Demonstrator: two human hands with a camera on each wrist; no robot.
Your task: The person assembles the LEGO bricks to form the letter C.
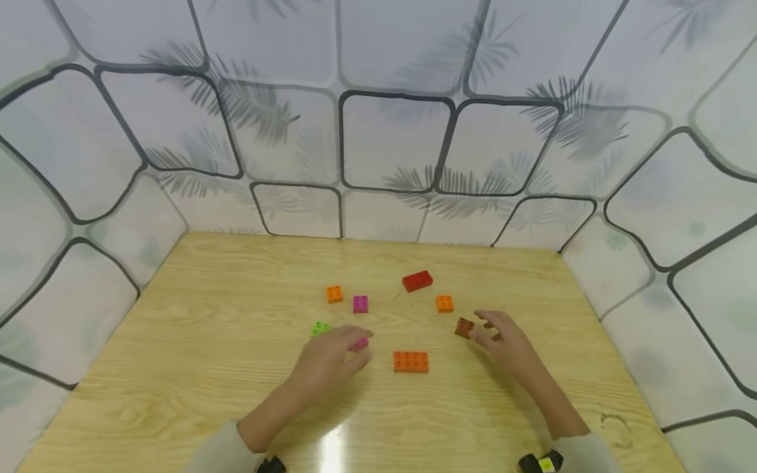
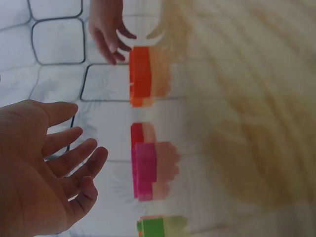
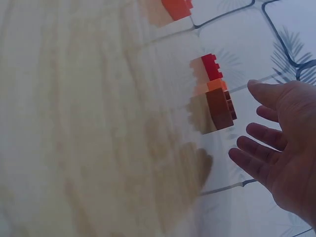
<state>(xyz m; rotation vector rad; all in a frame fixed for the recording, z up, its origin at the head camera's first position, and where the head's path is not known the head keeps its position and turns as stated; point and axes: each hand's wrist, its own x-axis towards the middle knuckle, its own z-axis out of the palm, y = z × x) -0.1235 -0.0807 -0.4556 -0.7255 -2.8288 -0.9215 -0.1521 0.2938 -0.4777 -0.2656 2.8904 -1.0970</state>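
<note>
My left hand (image 1: 331, 358) hovers over the table with loosely bent fingers, holding nothing. Under and beside it lie a lime green building brick (image 1: 321, 328) and a magenta brick (image 1: 359, 343), both partly hidden by the hand in the head view. My right hand (image 1: 505, 341) is held just right of a brown brick (image 1: 464, 327), fingers spread and bare. In the right wrist view a gap shows between the fingertips and the brown brick (image 3: 220, 109). A long orange brick (image 1: 411, 361) lies between the two hands.
Farther back on the wooden table (image 1: 236, 276) are an orange brick (image 1: 334, 293), another magenta brick (image 1: 360, 303), a red brick (image 1: 417, 280) and a second small orange brick (image 1: 445, 303). A patterned wall (image 1: 390, 144) encloses the back and sides.
</note>
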